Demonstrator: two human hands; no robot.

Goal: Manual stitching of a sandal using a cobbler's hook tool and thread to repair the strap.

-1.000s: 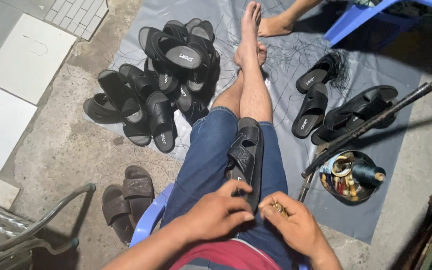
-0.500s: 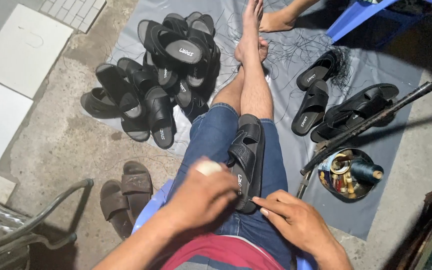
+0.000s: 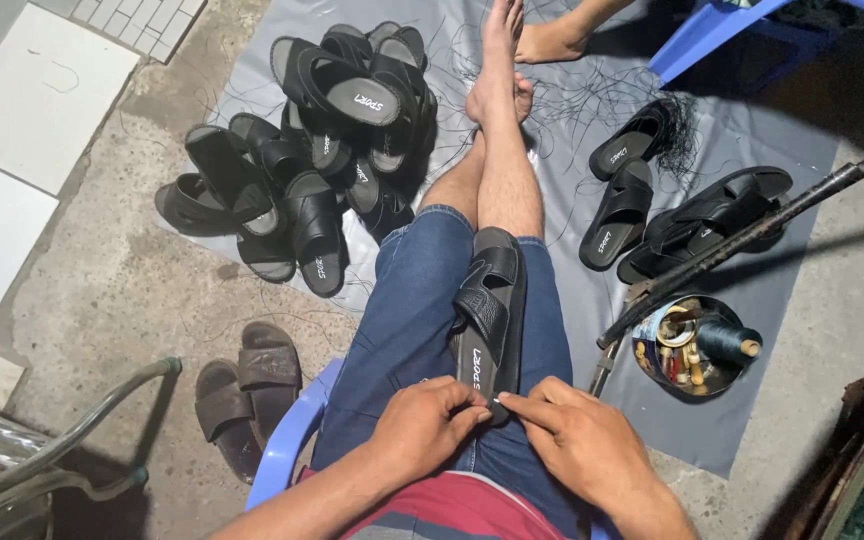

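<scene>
Presently, change since earlier frame: left hand [image 3: 430, 425] has come down from over the heel of the sandal [image 3: 490, 312] and now meets the right hand [image 3: 574, 440] at the heel end; the pale patch seen under the left hand half a second ago no longer shows.
Left hand: fingers curled, fingertips pinched at the sandal's heel edge.
Right hand: thumb and forefinger pinched together at the same heel edge, touching the left fingertips; whether something thin is held between them cannot be told.
Sandal: black, strapped, lying lengthwise on the person's lap, toe pointing away, heel toward the body, resting on blue denim shorts [image 3: 412, 320].
Seat: blue plastic chair [image 3: 287, 440], edge showing under the left thigh.
Container: round tin [image 3: 687, 350] on the grey sheet [image 3: 732, 420], just right of the knee; holds a dark teal thread spool [image 3: 727, 340], a roll of tape and small mixed bits, too small to tell apart.
Pole: dark metal rod [image 3: 752, 235] slanting across above the tin.
Pile, left: heap of black sandals [image 3: 322, 140] on the sheet and spilling onto the concrete floor [image 3: 112, 290].
Group, right: four black sandals [image 3: 672, 200] on the sheet, loose threads about them.
Floor, near chair: pair of brown sandals [image 3: 247, 390].
Other person: bare foot [image 3: 552, 40] at the top edge.
</scene>
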